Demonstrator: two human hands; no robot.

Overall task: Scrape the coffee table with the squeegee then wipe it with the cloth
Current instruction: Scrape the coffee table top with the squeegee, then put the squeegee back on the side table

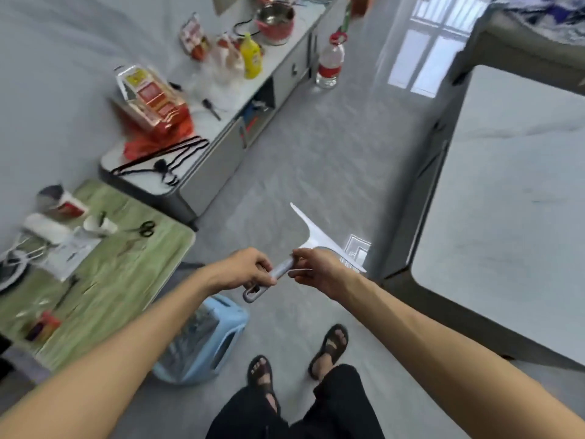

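Both bare forearms reach in from the bottom edge and meet at centre frame, above black trousers and dark strap sandals.

Coffee table (506, 217): largest item, at right. It has a smooth pale stone-look top with faint grey veining, a rounded near corner and a dark frame below.

Floor (316, 147): glossy grey tile reflecting a window.

Low cabinet (215, 166): grey fronts and a white top crowded with packets, a yellow bottle (251, 57) and a red pot (275, 22).

Green table (126, 280): at left, with a wood-grain top and rounded corner, carrying scissors (146, 228) and blurred small items.

Stool (218, 337): light-blue plastic, on the floor between the green table and the feet.

Squeegee (318, 237): white T-shaped head with a thin straight blade, and a grey cylindrical handle ending in a hanging loop. It is held in the air over the floor, near the coffee table's near corner and clear of it.

Left hand (245, 270): fingers curled round the lower handle.

Right hand (319, 270): thumb and fingertips pinch the upper handle, just beneath the head. The hands are close together.

Open floor runs between the low cabinet and the coffee table.
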